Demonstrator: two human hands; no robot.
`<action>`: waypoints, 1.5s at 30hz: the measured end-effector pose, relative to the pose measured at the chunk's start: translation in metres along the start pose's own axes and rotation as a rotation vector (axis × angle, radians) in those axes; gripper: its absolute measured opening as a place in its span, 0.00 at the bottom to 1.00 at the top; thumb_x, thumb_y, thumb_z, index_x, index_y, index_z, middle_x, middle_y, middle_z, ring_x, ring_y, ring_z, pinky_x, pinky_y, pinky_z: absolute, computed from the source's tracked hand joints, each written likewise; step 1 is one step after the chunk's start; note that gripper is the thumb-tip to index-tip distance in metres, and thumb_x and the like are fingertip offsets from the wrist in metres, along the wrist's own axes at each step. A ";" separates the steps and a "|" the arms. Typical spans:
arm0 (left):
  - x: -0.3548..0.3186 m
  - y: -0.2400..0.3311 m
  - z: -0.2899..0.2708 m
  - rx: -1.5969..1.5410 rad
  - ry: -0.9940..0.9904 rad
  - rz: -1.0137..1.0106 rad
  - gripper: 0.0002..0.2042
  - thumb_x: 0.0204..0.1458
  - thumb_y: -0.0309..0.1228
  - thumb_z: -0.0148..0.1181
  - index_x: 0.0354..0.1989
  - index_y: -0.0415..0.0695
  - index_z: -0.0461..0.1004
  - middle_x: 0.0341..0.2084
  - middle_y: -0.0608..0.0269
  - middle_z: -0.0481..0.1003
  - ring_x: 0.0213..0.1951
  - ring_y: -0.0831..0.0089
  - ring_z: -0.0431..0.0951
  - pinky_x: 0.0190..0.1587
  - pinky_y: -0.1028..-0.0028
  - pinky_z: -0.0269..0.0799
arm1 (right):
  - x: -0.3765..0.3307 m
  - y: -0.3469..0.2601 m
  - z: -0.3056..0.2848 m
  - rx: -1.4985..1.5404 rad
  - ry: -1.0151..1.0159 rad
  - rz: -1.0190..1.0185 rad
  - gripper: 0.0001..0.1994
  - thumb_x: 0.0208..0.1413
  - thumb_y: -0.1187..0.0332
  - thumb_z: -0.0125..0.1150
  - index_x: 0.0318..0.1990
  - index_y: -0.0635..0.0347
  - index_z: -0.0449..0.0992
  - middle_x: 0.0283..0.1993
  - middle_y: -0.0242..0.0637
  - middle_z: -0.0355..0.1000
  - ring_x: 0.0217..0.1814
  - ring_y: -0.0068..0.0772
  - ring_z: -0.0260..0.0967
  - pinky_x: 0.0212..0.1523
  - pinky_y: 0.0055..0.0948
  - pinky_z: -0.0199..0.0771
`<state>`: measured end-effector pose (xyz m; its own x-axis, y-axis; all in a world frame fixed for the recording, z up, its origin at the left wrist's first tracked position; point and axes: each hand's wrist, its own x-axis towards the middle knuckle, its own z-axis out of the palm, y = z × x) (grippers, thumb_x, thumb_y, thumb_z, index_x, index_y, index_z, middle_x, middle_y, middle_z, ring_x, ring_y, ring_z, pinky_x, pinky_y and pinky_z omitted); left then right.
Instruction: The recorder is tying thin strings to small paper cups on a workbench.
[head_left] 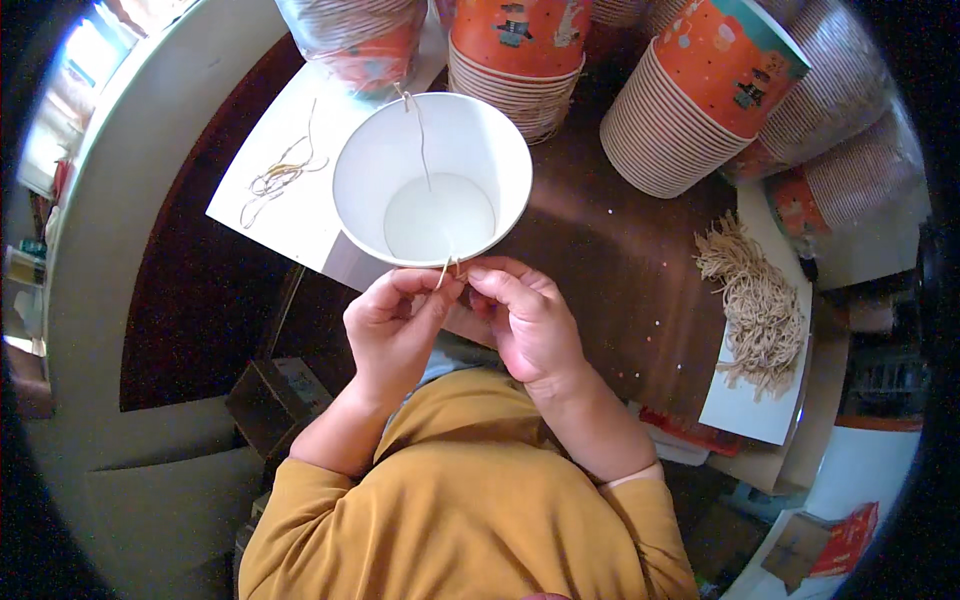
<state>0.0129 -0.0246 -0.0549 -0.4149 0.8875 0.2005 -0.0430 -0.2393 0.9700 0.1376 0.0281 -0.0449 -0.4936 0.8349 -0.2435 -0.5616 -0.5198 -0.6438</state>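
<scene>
A white paper bucket (pixel 440 215) stands at the table's front edge with its mouth toward me. One piece of string (pixel 421 140) is knotted at its far rim, and the tail hangs down inside. At the near rim, a second string (pixel 446 270) passes through the wall. My left hand (pixel 395 318) pinches this string between thumb and forefinger. Close against it, my right hand (pixel 525 315) has its thumb and forefinger pressed together at the same string, just below the rim. Their fingertips nearly meet, and the exact loop between them is too small to make out.
Loose strings (pixel 280 178) lie on a white sheet (pixel 238 190) at left. Stacks of orange-printed buckets (pixel 515 40) stand at the back, another stack (pixel 690 110) leaning at right. A bundle of beige strings (pixel 760 310) rests on white card (pixel 745 410). A cardboard box (pixel 275 405) sits below left.
</scene>
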 end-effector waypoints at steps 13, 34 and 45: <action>0.011 0.003 0.004 0.723 -0.009 0.749 0.09 0.38 0.16 0.65 0.29 0.38 0.74 0.25 0.57 0.76 0.28 0.61 0.77 0.33 0.68 0.74 | -0.002 0.005 -0.009 -0.148 -0.012 -0.040 0.08 0.55 0.70 0.58 0.40 0.62 0.79 0.39 0.32 0.77 0.40 0.21 0.72 0.46 0.22 0.71; 0.012 0.002 -0.003 0.615 -0.064 0.762 0.09 0.35 0.14 0.62 0.27 0.37 0.74 0.24 0.57 0.75 0.26 0.61 0.75 0.31 0.70 0.72 | 0.004 -0.004 -0.006 -0.244 -0.073 0.006 0.10 0.57 0.67 0.58 0.42 0.63 0.78 0.40 0.31 0.76 0.41 0.19 0.71 0.46 0.20 0.70; 0.009 0.005 -0.005 0.630 -0.107 0.715 0.08 0.37 0.14 0.60 0.28 0.37 0.73 0.23 0.56 0.73 0.25 0.60 0.73 0.31 0.68 0.70 | 0.006 -0.006 -0.005 -0.093 0.003 0.081 0.07 0.55 0.70 0.57 0.39 0.62 0.77 0.32 0.29 0.74 0.29 0.16 0.63 0.36 0.19 0.68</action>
<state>0.0047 -0.0198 -0.0487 -0.0670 0.6521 0.7552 0.6980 -0.5102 0.5025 0.1416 0.0376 -0.0463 -0.5325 0.7916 -0.2996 -0.4560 -0.5665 -0.6864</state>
